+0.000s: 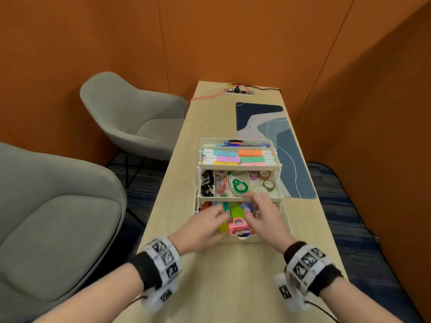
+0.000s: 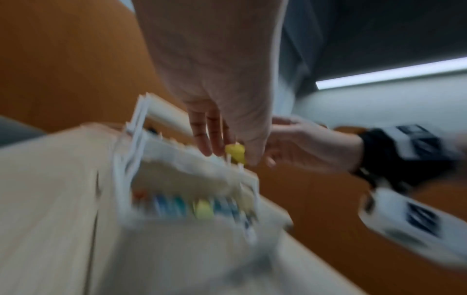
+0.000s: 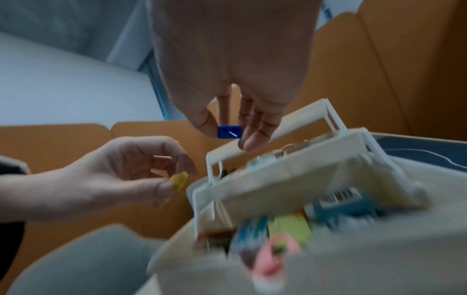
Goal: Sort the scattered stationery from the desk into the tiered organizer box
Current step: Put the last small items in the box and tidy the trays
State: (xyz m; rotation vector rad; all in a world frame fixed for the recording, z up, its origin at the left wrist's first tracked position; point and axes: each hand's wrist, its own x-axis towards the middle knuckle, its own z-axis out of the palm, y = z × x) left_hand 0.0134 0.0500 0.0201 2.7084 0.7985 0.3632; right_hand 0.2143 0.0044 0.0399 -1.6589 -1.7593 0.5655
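Note:
The white tiered organizer box (image 1: 286, 221) stands open on the desk, its three trays stepped back. Pens and highlighters fill the top tray, while clips, correction tape and tape rolls lie in the middle one. My left hand (image 1: 219, 215) hovers over the left of the bottom tray and pinches a small yellow piece (image 2: 235, 152), which also shows as the yellow piece (image 3: 179, 180). My right hand (image 1: 251, 210) is over the right of that tray, pinching a small blue square piece (image 3: 229, 131). A pink item (image 1: 238, 226) lies at the tray's front between the hands. All views are motion-blurred.
Two grey armchairs (image 1: 130, 120) stand to the left of the narrow desk (image 1: 224, 276). A blue desk mat (image 1: 286, 141) lies right of the box. A power strip (image 1: 239, 91) with a red cable sits at the far end. Orange walls enclose the booth.

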